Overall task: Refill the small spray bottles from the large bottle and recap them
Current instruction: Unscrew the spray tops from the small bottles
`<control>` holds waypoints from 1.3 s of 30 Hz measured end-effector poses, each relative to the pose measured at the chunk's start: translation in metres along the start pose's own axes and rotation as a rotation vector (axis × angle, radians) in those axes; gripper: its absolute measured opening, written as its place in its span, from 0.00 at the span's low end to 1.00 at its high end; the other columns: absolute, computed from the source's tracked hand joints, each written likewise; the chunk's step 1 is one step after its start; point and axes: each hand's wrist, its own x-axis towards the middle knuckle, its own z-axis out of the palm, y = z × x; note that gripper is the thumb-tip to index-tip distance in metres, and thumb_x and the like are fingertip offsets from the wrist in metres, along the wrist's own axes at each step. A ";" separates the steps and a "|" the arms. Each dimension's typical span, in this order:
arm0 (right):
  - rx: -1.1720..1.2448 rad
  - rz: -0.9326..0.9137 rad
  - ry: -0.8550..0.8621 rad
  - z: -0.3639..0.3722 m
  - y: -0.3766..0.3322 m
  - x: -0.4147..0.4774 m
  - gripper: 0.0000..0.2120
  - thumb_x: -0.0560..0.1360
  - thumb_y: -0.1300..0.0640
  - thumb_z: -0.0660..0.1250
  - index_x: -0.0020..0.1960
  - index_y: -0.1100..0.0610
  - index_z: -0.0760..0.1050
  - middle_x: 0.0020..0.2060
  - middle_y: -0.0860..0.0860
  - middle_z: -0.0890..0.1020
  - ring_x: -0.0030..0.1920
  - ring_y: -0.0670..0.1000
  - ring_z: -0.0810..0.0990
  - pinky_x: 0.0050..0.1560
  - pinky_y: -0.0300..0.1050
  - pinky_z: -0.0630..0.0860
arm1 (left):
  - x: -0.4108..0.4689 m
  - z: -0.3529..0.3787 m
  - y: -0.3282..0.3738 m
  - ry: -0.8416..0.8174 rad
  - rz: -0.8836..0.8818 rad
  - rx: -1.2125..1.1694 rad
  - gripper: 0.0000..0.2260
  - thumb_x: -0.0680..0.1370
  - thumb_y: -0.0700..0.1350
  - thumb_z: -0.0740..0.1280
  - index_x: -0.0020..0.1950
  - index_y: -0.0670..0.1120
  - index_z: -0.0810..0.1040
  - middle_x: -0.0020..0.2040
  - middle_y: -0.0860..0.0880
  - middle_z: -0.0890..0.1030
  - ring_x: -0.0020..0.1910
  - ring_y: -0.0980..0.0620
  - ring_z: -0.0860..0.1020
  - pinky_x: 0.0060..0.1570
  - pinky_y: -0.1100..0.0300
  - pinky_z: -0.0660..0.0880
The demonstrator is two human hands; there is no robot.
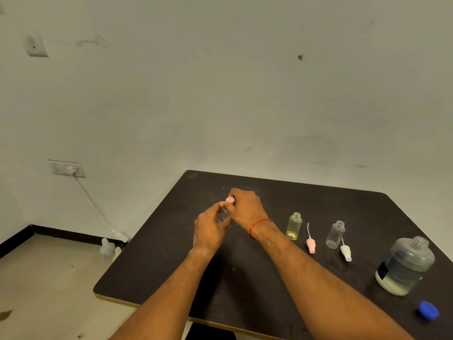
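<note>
My left hand (208,229) grips the body of a small clear spray bottle (223,215) above the dark table (245,278). My right hand (247,207) pinches its pink spray cap (230,199) on top. To the right stand an uncapped yellowish small bottle (294,226) and an uncapped clear small bottle (335,234). A pink spray cap with its tube (310,242) and a white spray cap (346,252) lie beside them. The large bottle (404,266), open and part full of clear liquid, stands at the right, its blue cap (427,310) in front of it.
The table's left edge (137,241) runs diagonally, with floor beyond. A white plastic item (107,247) sits on the floor by the wall. A wall socket (67,168) has a white cable running down towards the table corner.
</note>
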 end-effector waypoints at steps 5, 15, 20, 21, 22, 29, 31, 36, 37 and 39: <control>-0.108 -0.044 -0.083 -0.001 -0.012 0.007 0.05 0.76 0.56 0.65 0.50 0.57 0.75 0.47 0.56 0.82 0.48 0.58 0.80 0.46 0.49 0.77 | -0.001 -0.009 0.004 -0.002 0.007 0.015 0.15 0.78 0.54 0.73 0.62 0.52 0.81 0.47 0.57 0.83 0.45 0.61 0.82 0.47 0.64 0.81; -0.051 -0.180 -0.237 -0.007 -0.002 0.008 0.07 0.71 0.58 0.70 0.48 0.51 0.74 0.44 0.49 0.77 0.47 0.53 0.76 0.45 0.44 0.71 | 0.005 -0.010 -0.007 -0.068 0.038 0.054 0.19 0.76 0.53 0.75 0.64 0.48 0.81 0.53 0.53 0.85 0.48 0.57 0.82 0.53 0.60 0.81; -0.002 -0.112 -0.134 -0.005 -0.006 0.006 0.18 0.72 0.50 0.68 0.61 0.49 0.73 0.49 0.49 0.75 0.48 0.50 0.74 0.47 0.41 0.71 | 0.004 -0.008 -0.005 -0.049 0.038 0.006 0.11 0.77 0.52 0.74 0.58 0.52 0.82 0.48 0.56 0.84 0.39 0.61 0.80 0.43 0.63 0.79; -0.024 -0.078 -0.098 -0.006 -0.007 0.006 0.14 0.73 0.48 0.68 0.57 0.50 0.74 0.47 0.49 0.76 0.46 0.50 0.75 0.43 0.39 0.69 | 0.004 -0.008 -0.005 -0.044 0.037 0.008 0.12 0.77 0.51 0.74 0.60 0.52 0.82 0.49 0.56 0.84 0.40 0.61 0.80 0.45 0.64 0.79; -0.045 -0.050 -0.081 -0.007 -0.007 0.007 0.10 0.73 0.48 0.68 0.51 0.52 0.75 0.45 0.49 0.77 0.45 0.50 0.75 0.40 0.39 0.68 | 0.003 -0.008 -0.004 -0.041 0.037 0.016 0.15 0.77 0.51 0.74 0.63 0.51 0.81 0.50 0.56 0.84 0.42 0.60 0.81 0.49 0.64 0.79; 0.140 -0.126 -0.245 -0.009 -0.006 0.006 0.19 0.70 0.62 0.68 0.58 0.45 0.79 0.53 0.50 0.79 0.54 0.50 0.77 0.56 0.43 0.75 | 0.004 -0.009 -0.009 -0.036 0.028 0.020 0.17 0.77 0.49 0.75 0.65 0.49 0.81 0.53 0.53 0.84 0.45 0.57 0.82 0.52 0.60 0.80; 0.187 -0.097 -0.225 -0.008 -0.005 0.004 0.25 0.70 0.60 0.69 0.65 0.42 0.74 0.56 0.50 0.77 0.56 0.49 0.75 0.58 0.43 0.74 | 0.003 -0.008 -0.008 -0.028 0.034 0.016 0.14 0.77 0.49 0.75 0.62 0.51 0.81 0.49 0.56 0.84 0.40 0.59 0.80 0.47 0.62 0.80; 0.051 0.000 -0.130 -0.007 -0.001 0.006 0.06 0.71 0.53 0.70 0.47 0.52 0.78 0.43 0.49 0.81 0.45 0.51 0.79 0.44 0.44 0.77 | 0.000 -0.006 -0.008 -0.040 0.025 0.016 0.15 0.76 0.49 0.76 0.62 0.52 0.82 0.49 0.59 0.83 0.45 0.60 0.82 0.53 0.61 0.80; 0.058 -0.026 -0.152 -0.008 -0.001 0.005 0.05 0.70 0.56 0.70 0.47 0.52 0.79 0.44 0.49 0.82 0.46 0.51 0.79 0.45 0.45 0.78 | 0.000 -0.006 -0.009 -0.040 0.025 0.025 0.16 0.76 0.49 0.76 0.63 0.52 0.81 0.51 0.57 0.84 0.47 0.59 0.82 0.54 0.61 0.80; 0.099 -0.068 -0.210 -0.007 -0.002 0.004 0.13 0.69 0.59 0.71 0.53 0.49 0.80 0.50 0.49 0.82 0.51 0.50 0.79 0.53 0.46 0.78 | -0.001 -0.007 -0.010 -0.042 0.015 0.035 0.18 0.76 0.49 0.76 0.64 0.50 0.81 0.54 0.54 0.84 0.51 0.57 0.82 0.57 0.59 0.80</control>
